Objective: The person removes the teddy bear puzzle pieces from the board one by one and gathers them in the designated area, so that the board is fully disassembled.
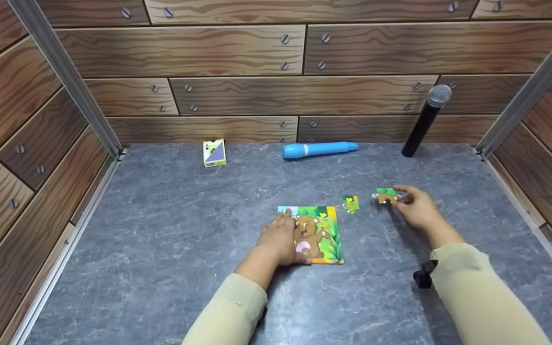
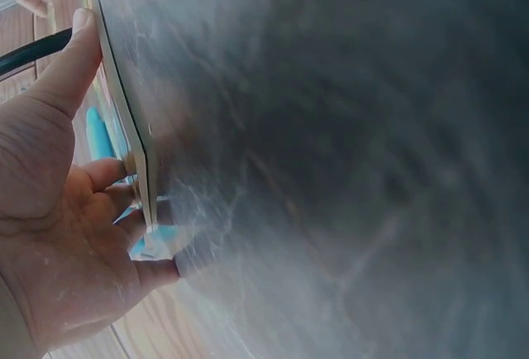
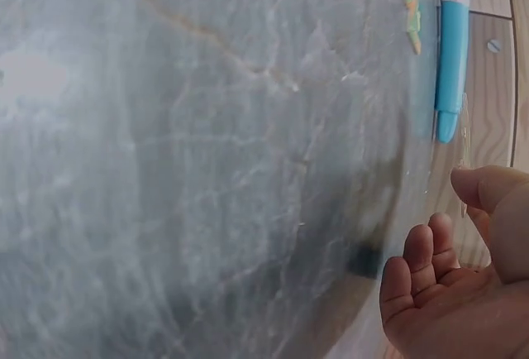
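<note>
A bear jigsaw puzzle point(image 1: 332, 236) lies on the grey tabletop in the head view. My left hand point(image 1: 278, 238) rests over its left side, covering part of the picture. The left wrist view shows the puzzle's edge point(image 2: 124, 111) side-on, the thumb along it and the fingers of the left hand point(image 2: 66, 193) spread around its corner. To the right, my right hand point(image 1: 416, 207) pinches a brown and green puzzle piece point(image 1: 385, 196) between thumb and fingertips. The right wrist view catches that piece only as a thin edge by the right hand point(image 3: 463, 276). Between puzzle and hand lies a loose puzzle piece point(image 1: 351, 204).
Along the back stand or lie a small yellow-edged card box point(image 1: 214, 153), a blue marker-shaped object point(image 1: 320, 149) and an upright black microphone point(image 1: 424, 122). Wood-patterned walls point(image 1: 237, 96) enclose the grey tabletop point(image 1: 161, 230) at the back and both sides.
</note>
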Action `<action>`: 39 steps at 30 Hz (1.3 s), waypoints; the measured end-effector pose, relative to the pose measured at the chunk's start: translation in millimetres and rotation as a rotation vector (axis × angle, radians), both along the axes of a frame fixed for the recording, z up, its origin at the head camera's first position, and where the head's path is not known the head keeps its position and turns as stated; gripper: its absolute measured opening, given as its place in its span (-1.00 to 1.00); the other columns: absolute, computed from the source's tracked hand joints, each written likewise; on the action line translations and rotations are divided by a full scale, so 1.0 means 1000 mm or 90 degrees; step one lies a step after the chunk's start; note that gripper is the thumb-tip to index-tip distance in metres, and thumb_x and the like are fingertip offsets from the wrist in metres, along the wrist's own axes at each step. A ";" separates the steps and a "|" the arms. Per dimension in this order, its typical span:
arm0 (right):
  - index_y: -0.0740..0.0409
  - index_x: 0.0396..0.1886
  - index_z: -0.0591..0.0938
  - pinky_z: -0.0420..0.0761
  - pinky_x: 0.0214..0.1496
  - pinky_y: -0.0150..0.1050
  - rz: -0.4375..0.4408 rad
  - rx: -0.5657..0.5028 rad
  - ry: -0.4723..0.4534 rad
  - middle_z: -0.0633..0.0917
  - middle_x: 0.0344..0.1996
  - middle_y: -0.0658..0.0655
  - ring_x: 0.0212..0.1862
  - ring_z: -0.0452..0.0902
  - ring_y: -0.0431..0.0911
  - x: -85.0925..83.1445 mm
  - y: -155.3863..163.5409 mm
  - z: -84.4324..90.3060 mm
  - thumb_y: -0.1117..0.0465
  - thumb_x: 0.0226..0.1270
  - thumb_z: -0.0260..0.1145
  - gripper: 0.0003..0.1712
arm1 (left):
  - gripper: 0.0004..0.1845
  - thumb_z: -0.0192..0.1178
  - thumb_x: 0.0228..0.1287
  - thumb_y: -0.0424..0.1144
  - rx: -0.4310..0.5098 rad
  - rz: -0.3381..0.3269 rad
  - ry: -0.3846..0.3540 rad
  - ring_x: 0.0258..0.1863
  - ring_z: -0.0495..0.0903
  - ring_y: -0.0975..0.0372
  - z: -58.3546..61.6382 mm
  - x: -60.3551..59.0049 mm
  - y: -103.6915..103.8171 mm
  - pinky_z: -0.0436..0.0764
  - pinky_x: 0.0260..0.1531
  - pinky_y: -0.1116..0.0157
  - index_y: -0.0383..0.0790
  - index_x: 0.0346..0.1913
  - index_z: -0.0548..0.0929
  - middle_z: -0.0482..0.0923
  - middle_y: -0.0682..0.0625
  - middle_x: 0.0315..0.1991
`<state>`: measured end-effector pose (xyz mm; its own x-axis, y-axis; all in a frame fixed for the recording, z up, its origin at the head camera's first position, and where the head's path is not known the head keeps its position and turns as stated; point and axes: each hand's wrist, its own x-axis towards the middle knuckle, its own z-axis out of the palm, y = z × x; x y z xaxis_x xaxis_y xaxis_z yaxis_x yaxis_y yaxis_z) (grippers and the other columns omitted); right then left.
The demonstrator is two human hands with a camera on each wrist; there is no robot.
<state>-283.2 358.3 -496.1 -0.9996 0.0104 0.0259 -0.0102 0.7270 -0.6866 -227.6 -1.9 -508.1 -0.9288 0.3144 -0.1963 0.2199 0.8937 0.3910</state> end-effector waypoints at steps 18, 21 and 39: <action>0.38 0.53 0.38 0.49 -0.25 -0.32 -0.024 -0.034 -0.087 0.64 -0.11 0.31 -0.20 0.48 -0.09 -0.002 0.005 -0.013 0.30 0.57 0.26 -0.38 | 0.24 0.64 -0.03 0.27 0.013 0.000 -0.007 0.67 0.05 -0.02 -0.002 0.000 0.000 0.13 0.57 -0.21 -0.30 0.59 0.28 0.06 -0.15 0.70; 0.36 0.55 0.37 0.48 -0.20 -0.24 -0.026 -0.025 -0.098 0.61 -0.11 0.30 -0.16 0.48 -0.02 -0.003 0.004 -0.012 0.29 0.59 0.25 -0.38 | 0.23 0.64 -0.04 0.27 0.014 0.000 -0.008 0.67 0.04 -0.02 -0.001 -0.001 0.000 0.12 0.57 -0.21 -0.29 0.59 0.29 0.05 -0.15 0.70; 0.39 0.46 0.44 0.46 -0.18 -0.12 -0.015 0.040 -0.078 0.60 -0.24 0.28 -0.17 0.51 0.12 -0.007 0.003 -0.016 0.33 0.55 0.29 -0.43 | 0.27 0.63 -0.04 0.28 0.009 -0.001 -0.007 0.68 0.02 -0.03 0.000 0.001 -0.001 0.09 0.58 -0.22 -0.31 0.61 0.25 0.02 -0.16 0.71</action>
<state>-290.6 361.7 -512.3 -0.9948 0.0360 -0.0953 0.0885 0.7678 -0.6345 -226.7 -3.2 -508.6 -0.9258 0.3195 -0.2019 0.2175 0.8874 0.4065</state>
